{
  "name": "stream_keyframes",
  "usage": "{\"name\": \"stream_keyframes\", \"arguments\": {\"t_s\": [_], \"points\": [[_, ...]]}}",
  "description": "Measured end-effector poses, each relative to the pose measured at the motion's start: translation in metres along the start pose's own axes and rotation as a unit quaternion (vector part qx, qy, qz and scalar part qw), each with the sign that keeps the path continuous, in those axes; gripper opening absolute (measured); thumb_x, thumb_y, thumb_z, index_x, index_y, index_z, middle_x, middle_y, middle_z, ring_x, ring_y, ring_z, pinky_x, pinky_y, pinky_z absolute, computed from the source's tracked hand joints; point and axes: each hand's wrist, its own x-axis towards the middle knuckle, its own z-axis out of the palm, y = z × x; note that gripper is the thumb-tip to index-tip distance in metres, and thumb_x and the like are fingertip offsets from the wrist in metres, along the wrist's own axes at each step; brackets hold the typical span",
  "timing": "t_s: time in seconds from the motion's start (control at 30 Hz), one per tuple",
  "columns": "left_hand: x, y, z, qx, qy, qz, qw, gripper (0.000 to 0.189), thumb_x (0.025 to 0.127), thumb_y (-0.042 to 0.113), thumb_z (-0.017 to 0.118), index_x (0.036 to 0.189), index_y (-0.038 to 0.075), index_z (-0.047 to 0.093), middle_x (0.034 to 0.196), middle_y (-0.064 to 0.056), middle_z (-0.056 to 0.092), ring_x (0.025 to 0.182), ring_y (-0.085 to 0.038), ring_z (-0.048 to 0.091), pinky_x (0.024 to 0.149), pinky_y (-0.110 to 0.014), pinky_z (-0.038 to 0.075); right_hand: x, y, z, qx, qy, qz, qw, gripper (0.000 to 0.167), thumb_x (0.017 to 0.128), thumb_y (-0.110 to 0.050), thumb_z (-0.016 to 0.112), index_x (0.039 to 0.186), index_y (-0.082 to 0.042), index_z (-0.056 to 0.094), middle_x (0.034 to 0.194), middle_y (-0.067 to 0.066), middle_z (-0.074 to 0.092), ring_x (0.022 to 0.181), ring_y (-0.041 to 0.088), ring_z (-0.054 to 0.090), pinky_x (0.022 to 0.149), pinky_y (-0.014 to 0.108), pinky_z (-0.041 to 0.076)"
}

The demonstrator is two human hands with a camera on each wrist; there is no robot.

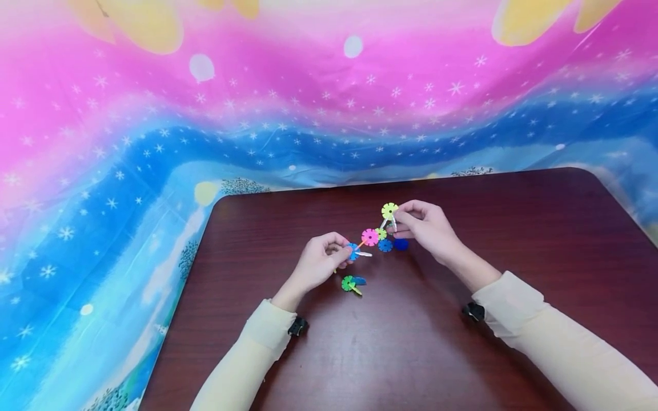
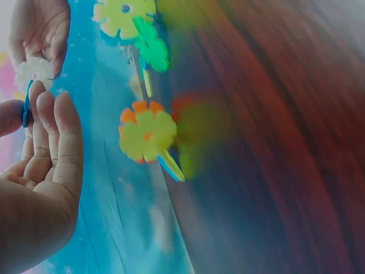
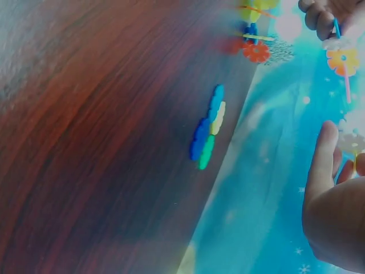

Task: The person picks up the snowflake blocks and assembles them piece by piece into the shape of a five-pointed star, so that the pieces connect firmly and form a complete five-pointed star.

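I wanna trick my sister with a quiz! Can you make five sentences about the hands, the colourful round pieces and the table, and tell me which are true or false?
1. The left hand pinches a blue, notched, round plastic piece. True.
2. A pink, notched, round plastic piece is between the left hand and the right hand. True.
3. The right hand's fingertips are at a square black block. False: they are at a bright yellow, notched, round plastic piece.
4. A green, notched, round plastic piece is closer to the right hand than to the left. False: it is closer to the left hand.
5. The wood-grained tabletop is dark reddish-brown. True.
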Motion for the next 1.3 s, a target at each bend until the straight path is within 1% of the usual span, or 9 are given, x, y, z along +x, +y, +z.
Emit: {"name": "stream_keyframes", "arguments": {"t_s": [0.2, 0.33, 0.47, 0.7, 0.8, 0.9, 0.97, 1.17, 1.3], "points": [[0.002, 0.007, 0.008, 0.003, -0.007, 0.009, 0.9999, 0.008, 0.098, 0.006, 0.07, 0.099, -0.002, 0.069, 0.082, -0.01, 0.074, 0.077, -0.045, 0.07, 0.071, -0.038, 0.062, -0.003, -0.004, 0.001, 0.004, 0.016, -0.006, 0.9998, 0.03, 0.104, -0.016, 0.064, 0.118, 0.009, 0.059, 0.113, 0.029, 0.068, 0.089, 0.026, 0.077, 0.08, 0.036, 0.061], [0.002, 0.008, 0.01, -0.001, -0.012, 0.008, 0.9999, 0.008, 0.098, 0.006, 0.069, 0.099, -0.002, 0.069, 0.083, -0.009, 0.074, 0.078, -0.046, 0.07, 0.069, -0.034, 0.062, -0.005, -0.005, 0.0, -0.002, 0.016, 0.0, 0.9999, 0.029, 0.103, -0.017, 0.066, 0.117, 0.008, 0.06, 0.107, 0.024, 0.071, 0.09, 0.03, 0.077, 0.08, 0.037, 0.062], [0.004, 0.007, 0.011, -0.005, -0.01, 0.005, 0.9999, 0.007, 0.098, 0.005, 0.069, 0.1, -0.002, 0.068, 0.085, -0.013, 0.074, 0.08, -0.047, 0.07, 0.069, -0.033, 0.062, -0.006, -0.003, 0.0, -0.01, 0.012, 0.002, 0.9999, 0.028, 0.103, -0.017, 0.065, 0.117, 0.007, 0.061, 0.101, 0.02, 0.072, 0.092, 0.034, 0.076, 0.08, 0.037, 0.062], [0.005, 0.008, 0.014, -0.038, -0.01, -0.02, 0.999, 0.008, 0.1, 0.004, 0.067, 0.101, -0.003, 0.066, 0.089, -0.016, 0.072, 0.083, -0.05, 0.07, 0.073, -0.036, 0.063, -0.008, 0.0, -0.001, -0.014, 0.003, 0.014, 0.9998, 0.029, 0.105, -0.019, 0.065, 0.119, 0.006, 0.06, 0.108, 0.028, 0.069, 0.087, 0.021, 0.077, 0.082, 0.039, 0.061], [0.006, 0.007, 0.016, -0.068, -0.016, -0.033, 0.997, 0.008, 0.101, 0.004, 0.064, 0.101, -0.004, 0.062, 0.092, -0.024, 0.07, 0.082, -0.048, 0.072, 0.075, -0.04, 0.063, -0.008, 0.001, 0.001, -0.018, 0.0, 0.016, 0.9997, 0.029, 0.105, -0.019, 0.064, 0.118, 0.006, 0.061, 0.108, 0.029, 0.069, 0.085, 0.02, 0.077, 0.082, 0.04, 0.061], [0.007, 0.006, 0.018, -0.111, -0.026, -0.045, 0.9925, 0.009, 0.104, 0.006, 0.059, 0.1, -0.002, 0.058, 0.098, -0.035, 0.067, 0.075, -0.037, 0.075, 0.076, -0.044, 0.063, -0.008, 0.001, 0.001, -0.02, 0.0, 0.014, 0.9997, 0.029, 0.105, -0.02, 0.064, 0.118, 0.006, 0.061, 0.109, 0.032, 0.067, 0.085, 0.02, 0.077, 0.081, 0.04, 0.062], [0.008, 0.007, 0.02, -0.15, -0.033, -0.054, 0.9867, 0.01, 0.106, 0.008, 0.054, 0.1, 0.0, 0.054, 0.102, -0.036, 0.069, 0.07, -0.028, 0.075, 0.076, -0.046, 0.063, -0.009, 0.001, 0.002, -0.016, 0.002, 0.012, 0.9998, 0.029, 0.105, -0.019, 0.064, 0.118, 0.007, 0.061, 0.108, 0.033, 0.067, 0.084, 0.02, 0.077, 0.08, 0.038, 0.062], [0.011, 0.009, 0.028, -0.231, -0.033, -0.081, 0.969, 0.01, 0.106, 0.01, 0.04, 0.106, 0.003, 0.047, 0.099, -0.026, 0.074, 0.062, -0.019, 0.071, 0.073, -0.046, 0.063, -0.014, 0.001, 0.009, -0.005, 0.002, 0.011, 0.9999, 0.031, 0.104, -0.017, 0.065, 0.116, 0.011, 0.06, 0.104, 0.028, 0.069, 0.084, 0.026, 0.077, 0.078, 0.036, 0.062], [0.013, 0.007, 0.031, -0.238, -0.034, -0.091, 0.9664, 0.02, 0.107, 0.016, 0.046, 0.117, 0.0, 0.053, 0.089, -0.013, 0.074, 0.061, -0.018, 0.07, 0.072, -0.045, 0.063, -0.014, 0.003, 0.012, 0.001, 0.001, 0.011, 0.9999, 0.03, 0.104, -0.016, 0.064, 0.115, 0.012, 0.059, 0.103, 0.028, 0.07, 0.083, 0.027, 0.077, 0.078, 0.036, 0.062]]}}
